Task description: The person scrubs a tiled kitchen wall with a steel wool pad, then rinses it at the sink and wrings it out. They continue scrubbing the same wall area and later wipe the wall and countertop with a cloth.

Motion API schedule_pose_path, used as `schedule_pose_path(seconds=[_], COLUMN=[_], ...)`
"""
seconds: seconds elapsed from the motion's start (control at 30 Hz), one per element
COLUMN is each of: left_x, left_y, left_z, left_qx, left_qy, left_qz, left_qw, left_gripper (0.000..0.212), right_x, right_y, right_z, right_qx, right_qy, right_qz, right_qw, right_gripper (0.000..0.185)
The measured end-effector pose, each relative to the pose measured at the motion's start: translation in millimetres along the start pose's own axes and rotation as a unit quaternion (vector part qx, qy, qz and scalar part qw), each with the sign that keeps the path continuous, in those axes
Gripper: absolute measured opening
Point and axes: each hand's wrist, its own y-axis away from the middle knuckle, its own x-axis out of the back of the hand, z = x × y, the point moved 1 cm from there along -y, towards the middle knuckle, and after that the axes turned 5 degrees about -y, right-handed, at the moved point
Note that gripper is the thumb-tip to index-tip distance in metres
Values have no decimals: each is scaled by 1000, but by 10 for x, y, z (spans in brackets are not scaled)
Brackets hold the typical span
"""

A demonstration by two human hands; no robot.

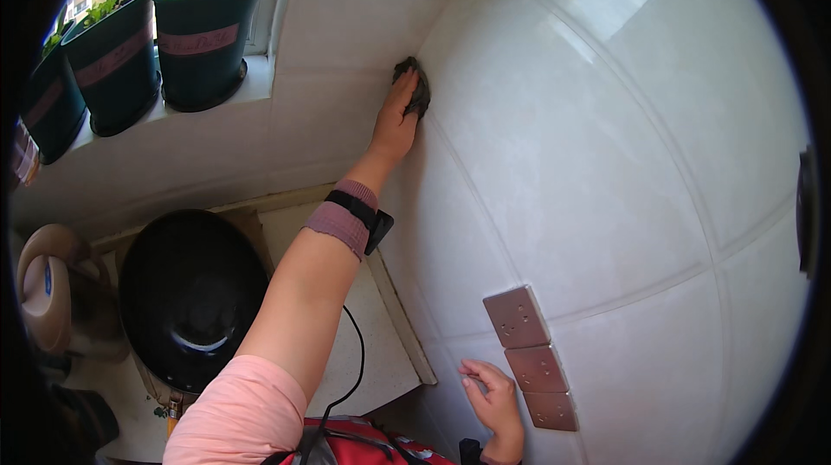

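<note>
My left hand (397,116) presses a dark, crumpled cloth (419,92) against the corner where two tiled walls meet. That arm reaches up and away across the counter, a wristband with a black strap (350,212) around the forearm. Low in the view, my right hand (492,397) is beside a column of brownish wall sockets (539,369). Its fingers are loosely curled, apart from the thumb, with nothing in them. White wall tiles (571,186) fill the right side.
A black wok (191,296) sits on the pale counter (383,342), with a beige jug-like kettle (49,296) left of it. Green plant pots (201,56) line the windowsill (263,79). A black cable (361,361) runs in front of the counter.
</note>
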Motion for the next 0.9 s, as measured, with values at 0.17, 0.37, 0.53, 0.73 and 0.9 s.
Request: schedule_pose_path(seconds=[0.17,0.37,0.53,0.73,0.9], left_x=[-8,-257,-206,-163,44], left_y=[364,1296,1733,931,186], left_z=[-29,1334,1502,728,55], left_qx=[75,-61,-149,-47,70], left_qy=[13,72,103,22,19], left_qz=[4,-89,-181,-45,-36], left_qw=[997,992,967,998,997], left_gripper=[65,73,61,74,69], right_x=[-44,-23,-18,-1,15], right_y=[-25,7,-14,10,-10], right_z=[52,78,101,58,30], right_qx=[10,-5,-14,-23,-2], right_qy=[12,9,13,-4,13], right_qz=[10,17,-8,-13,-19], right_qw=[1000,1000,1000,1000,1000], right_gripper=[32,33,33,32,31])
